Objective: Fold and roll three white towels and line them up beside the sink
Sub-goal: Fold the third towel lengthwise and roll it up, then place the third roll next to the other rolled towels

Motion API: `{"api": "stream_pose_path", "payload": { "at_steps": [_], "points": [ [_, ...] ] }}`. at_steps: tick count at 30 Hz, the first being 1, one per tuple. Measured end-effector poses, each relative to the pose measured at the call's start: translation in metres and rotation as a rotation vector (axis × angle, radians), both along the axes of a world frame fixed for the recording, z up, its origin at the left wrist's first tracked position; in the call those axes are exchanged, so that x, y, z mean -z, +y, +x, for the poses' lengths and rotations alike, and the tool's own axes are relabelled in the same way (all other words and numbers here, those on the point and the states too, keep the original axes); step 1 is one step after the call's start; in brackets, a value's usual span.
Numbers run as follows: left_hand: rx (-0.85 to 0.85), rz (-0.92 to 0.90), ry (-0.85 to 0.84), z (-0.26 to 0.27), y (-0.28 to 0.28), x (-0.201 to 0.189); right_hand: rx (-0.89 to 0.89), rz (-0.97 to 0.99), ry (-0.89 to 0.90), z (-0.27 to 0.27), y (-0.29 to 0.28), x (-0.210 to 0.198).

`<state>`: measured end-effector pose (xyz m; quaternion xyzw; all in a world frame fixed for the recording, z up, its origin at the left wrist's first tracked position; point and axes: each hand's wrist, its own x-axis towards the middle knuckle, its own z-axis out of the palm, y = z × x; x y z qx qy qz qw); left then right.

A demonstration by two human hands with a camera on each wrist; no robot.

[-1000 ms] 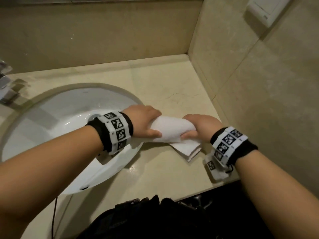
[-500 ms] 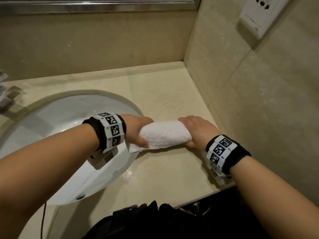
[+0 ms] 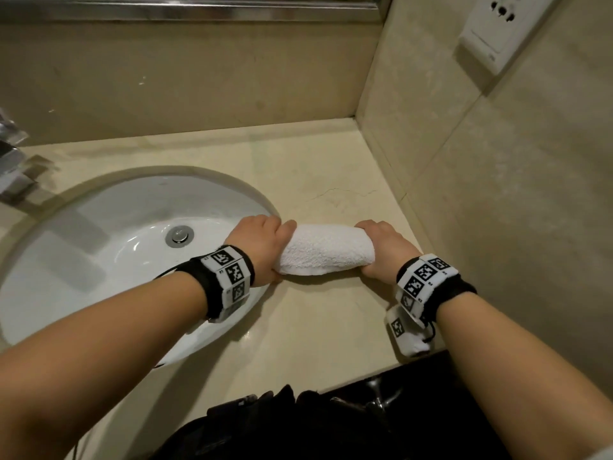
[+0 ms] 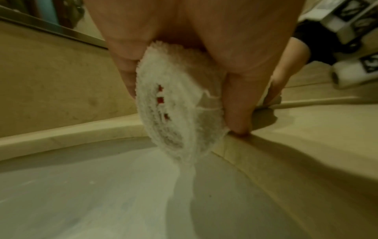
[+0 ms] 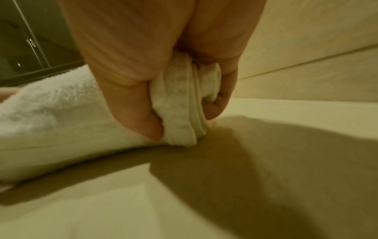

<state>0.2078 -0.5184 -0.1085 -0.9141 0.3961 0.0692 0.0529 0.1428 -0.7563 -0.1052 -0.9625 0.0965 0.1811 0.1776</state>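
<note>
One white towel (image 3: 326, 252) lies rolled into a thick cylinder on the beige counter (image 3: 308, 327), just right of the white sink (image 3: 109, 247). My left hand (image 3: 265, 247) grips the roll's left end, which hangs at the basin's rim. In the left wrist view the spiral end of the towel (image 4: 174, 113) shows red marks between my thumb and fingers. My right hand (image 3: 381, 250) grips the right end; in the right wrist view my fingers curl round the layered end of the towel (image 5: 184, 110). No other towels are in view.
A tiled side wall (image 3: 497, 194) stands close on the right, carrying a white socket plate (image 3: 497, 31). The back wall meets a mirror frame (image 3: 199, 11) above. A chrome tap (image 3: 13, 164) sits at the far left. The counter's front edge is near my body.
The loose tail that hung from the towel a second ago is now wound in, making a full roll. Both hands have shifted slightly away from me along the counter.
</note>
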Motion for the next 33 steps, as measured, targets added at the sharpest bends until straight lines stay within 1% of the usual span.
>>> {"api": "stream_pose_path", "payload": {
  "at_steps": [4, 8, 14, 18, 23, 31, 33],
  "points": [
    [-0.037, -0.045, 0.007, -0.018, 0.012, -0.011, 0.0, 0.054, -0.04, -0.022, 0.013, -0.011],
    [-0.109, -0.076, -0.012, -0.042, 0.049, -0.026, -0.066, 0.073, -0.09, -0.033, 0.041, -0.027],
    [-0.276, -0.073, -0.068, -0.083, 0.142, -0.053, -0.262, 0.092, -0.166, -0.031, 0.126, -0.048],
    [-0.348, -0.048, -0.073, -0.091, 0.204, -0.065, -0.347, 0.107, -0.188, -0.02, 0.186, -0.058],
    [-0.421, 0.009, -0.1, -0.064, 0.303, -0.07, -0.402, 0.129, -0.218, 0.02, 0.288, -0.058],
    [-0.551, 0.141, -0.066, 0.011, 0.495, -0.065, -0.47, 0.165, -0.192, 0.109, 0.495, -0.032],
    [-0.574, 0.165, -0.07, 0.03, 0.523, -0.059, -0.46, 0.177, -0.177, 0.123, 0.528, -0.026]
  ]
}}
